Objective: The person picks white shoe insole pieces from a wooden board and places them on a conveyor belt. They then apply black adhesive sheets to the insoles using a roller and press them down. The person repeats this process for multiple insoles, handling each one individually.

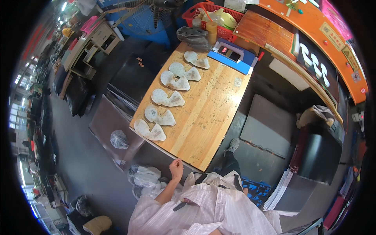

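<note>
Already laid out along the left edge of the wooden worktable (207,117): six pale, speckled cut pieces (167,98), curved like shoe-upper parts, in a single row running from the near corner to the far end, each just beside the next, none overlapping as far as can be told. Nearest piece (149,131) close to the near-left corner; farthest piece (197,60) near a blue tray (232,58). Right half of the board bare apart from one small scrap (237,81).

Left hand (176,169) raised just off the near edge of the table, fingers loosely curled, holding nothing visible, touching neither board nor pieces. Right hand out of view, so no telling whether open or closed.

At the far end, a stack of grey sole-shaped parts (192,36) beside a red basket (219,17) of pale material. Clear plastic bags (145,177) on the floor to the near left.

Judged from this: laying-out apparently done for these six, nothing in hand, row untouched at present; whatever follows with the pieces not yet begun.
</note>
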`<act>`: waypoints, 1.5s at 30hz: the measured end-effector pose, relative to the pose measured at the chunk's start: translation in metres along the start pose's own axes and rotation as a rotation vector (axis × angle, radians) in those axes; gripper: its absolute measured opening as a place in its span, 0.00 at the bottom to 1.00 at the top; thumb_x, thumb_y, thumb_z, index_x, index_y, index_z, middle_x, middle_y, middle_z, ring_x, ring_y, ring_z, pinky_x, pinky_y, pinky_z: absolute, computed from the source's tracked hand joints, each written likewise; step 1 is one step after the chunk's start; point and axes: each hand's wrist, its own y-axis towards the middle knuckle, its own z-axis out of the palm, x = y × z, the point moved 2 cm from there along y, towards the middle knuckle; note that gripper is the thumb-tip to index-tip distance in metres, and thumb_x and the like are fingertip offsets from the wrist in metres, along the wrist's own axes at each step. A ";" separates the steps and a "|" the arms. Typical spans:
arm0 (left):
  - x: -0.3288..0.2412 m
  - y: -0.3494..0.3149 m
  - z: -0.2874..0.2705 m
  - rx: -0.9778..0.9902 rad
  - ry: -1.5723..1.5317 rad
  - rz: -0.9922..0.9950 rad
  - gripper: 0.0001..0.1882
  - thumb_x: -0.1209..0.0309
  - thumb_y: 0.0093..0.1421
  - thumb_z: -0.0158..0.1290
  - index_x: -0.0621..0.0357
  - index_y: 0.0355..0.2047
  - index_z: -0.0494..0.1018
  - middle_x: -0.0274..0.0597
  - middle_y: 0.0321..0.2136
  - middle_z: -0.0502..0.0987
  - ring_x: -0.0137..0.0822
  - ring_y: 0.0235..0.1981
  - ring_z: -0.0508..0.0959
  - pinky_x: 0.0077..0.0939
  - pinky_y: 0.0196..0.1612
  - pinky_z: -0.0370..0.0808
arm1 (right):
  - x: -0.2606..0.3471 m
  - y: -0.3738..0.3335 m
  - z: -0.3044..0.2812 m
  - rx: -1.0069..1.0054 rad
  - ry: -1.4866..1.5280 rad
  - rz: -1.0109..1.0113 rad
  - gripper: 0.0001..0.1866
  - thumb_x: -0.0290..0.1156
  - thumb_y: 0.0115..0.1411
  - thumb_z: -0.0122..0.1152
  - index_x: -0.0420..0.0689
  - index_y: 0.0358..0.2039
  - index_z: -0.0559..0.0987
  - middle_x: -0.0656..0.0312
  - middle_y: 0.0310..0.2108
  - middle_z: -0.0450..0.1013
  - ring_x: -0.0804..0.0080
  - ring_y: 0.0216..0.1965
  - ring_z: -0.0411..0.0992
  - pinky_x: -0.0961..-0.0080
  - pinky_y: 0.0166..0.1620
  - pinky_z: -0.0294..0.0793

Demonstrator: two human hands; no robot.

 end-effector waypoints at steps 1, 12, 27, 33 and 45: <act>-0.009 -0.001 0.018 -0.018 0.048 0.094 0.08 0.75 0.70 0.55 0.66 0.42 0.81 0.33 0.23 0.79 0.22 0.21 0.76 0.20 0.23 0.73 | 0.002 0.010 -0.015 0.024 -0.010 0.020 0.23 0.45 0.56 0.72 0.34 0.26 0.83 0.48 0.21 0.77 0.68 0.26 0.77 0.59 0.34 0.74; -0.122 0.030 0.239 -0.167 0.470 0.425 0.19 0.72 0.64 0.57 0.66 0.54 0.76 0.56 0.47 0.80 0.54 0.51 0.80 0.42 0.56 0.76 | 0.216 0.056 -0.228 0.113 0.379 0.043 0.12 0.34 0.64 0.65 0.37 0.32 0.84 0.58 0.25 0.79 0.71 0.24 0.78 0.74 0.25 0.76; -0.179 0.145 0.262 -0.457 0.889 0.535 0.27 0.67 0.67 0.50 0.64 0.64 0.68 0.51 0.66 0.67 0.52 0.68 0.63 0.50 0.71 0.57 | 0.584 0.087 -0.235 0.204 -0.290 -0.866 0.10 0.29 0.67 0.60 0.33 0.36 0.82 0.48 0.31 0.78 0.60 0.31 0.78 0.65 0.34 0.74; -0.173 0.158 0.268 -0.450 0.875 0.483 0.27 0.67 0.67 0.50 0.63 0.65 0.67 0.48 0.67 0.66 0.49 0.71 0.62 0.51 0.73 0.54 | 0.792 0.036 -0.151 0.163 -0.399 -1.424 0.05 0.23 0.63 0.64 0.37 0.39 0.82 0.50 0.39 0.79 0.50 0.38 0.79 0.62 0.43 0.79; -0.171 0.159 0.266 -0.394 0.878 0.464 0.29 0.67 0.64 0.52 0.63 0.65 0.68 0.47 0.68 0.66 0.49 0.71 0.61 0.54 0.72 0.54 | 0.882 0.061 -0.082 0.203 -0.439 -1.348 0.09 0.25 0.62 0.66 0.38 0.43 0.84 0.47 0.42 0.81 0.52 0.41 0.81 0.61 0.44 0.81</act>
